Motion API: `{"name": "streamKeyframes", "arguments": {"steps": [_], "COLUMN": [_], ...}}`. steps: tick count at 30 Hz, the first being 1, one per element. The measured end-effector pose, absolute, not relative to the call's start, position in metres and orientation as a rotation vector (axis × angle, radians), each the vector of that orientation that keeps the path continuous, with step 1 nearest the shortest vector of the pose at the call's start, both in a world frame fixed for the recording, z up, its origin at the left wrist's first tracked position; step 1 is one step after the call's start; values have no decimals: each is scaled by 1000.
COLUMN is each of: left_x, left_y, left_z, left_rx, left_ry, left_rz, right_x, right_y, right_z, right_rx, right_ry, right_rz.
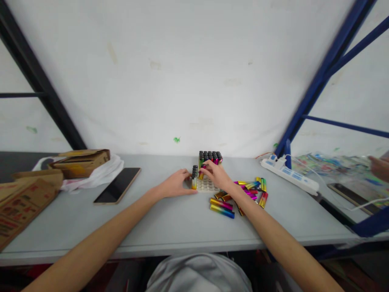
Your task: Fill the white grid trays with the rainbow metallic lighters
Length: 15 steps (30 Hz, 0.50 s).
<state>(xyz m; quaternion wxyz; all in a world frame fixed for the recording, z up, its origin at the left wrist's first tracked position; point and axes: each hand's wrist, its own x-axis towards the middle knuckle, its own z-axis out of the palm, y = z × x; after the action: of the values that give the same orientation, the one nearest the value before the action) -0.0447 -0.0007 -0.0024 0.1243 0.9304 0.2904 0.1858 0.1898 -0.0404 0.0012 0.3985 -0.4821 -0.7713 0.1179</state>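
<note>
A pale tray (207,185) with round sockets sits at the middle of the table. Several shiny, colour-faded tubes with black tops (210,155) stand upright in its back part, and a short row of similar tubes (194,178) stands along its left side. My left hand (174,184) is beside that row, thumb and fingers spread apart, thumb by the tray's front left corner. Over the tray, my right hand (216,175) pinches a pink-and-gold tube (201,172), its lower end near the sockets. Loose metallic tubes (223,209) lie to the right, partly behind my right forearm.
A dark-screened phone (118,185), a cardboard box (80,162) and a white plastic bag (91,174) lie to the left. On the right are a white power strip (290,175), a blue metal frame (319,77), another phone (352,198) and another person's hand (379,167).
</note>
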Motion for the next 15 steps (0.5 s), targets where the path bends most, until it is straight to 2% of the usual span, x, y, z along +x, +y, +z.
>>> {"name": "streamKeyframes", "arguments": {"steps": [15], "left_x": [-45], "left_y": [-1], "left_z": [-2], "left_rx": [2689], "left_ry": [861], "left_rz": [544], "right_x": [191], "right_y": [-32], "right_z": [-13], "right_rx": [-1218], "right_ry": [-1993], "right_rz": [446]}}
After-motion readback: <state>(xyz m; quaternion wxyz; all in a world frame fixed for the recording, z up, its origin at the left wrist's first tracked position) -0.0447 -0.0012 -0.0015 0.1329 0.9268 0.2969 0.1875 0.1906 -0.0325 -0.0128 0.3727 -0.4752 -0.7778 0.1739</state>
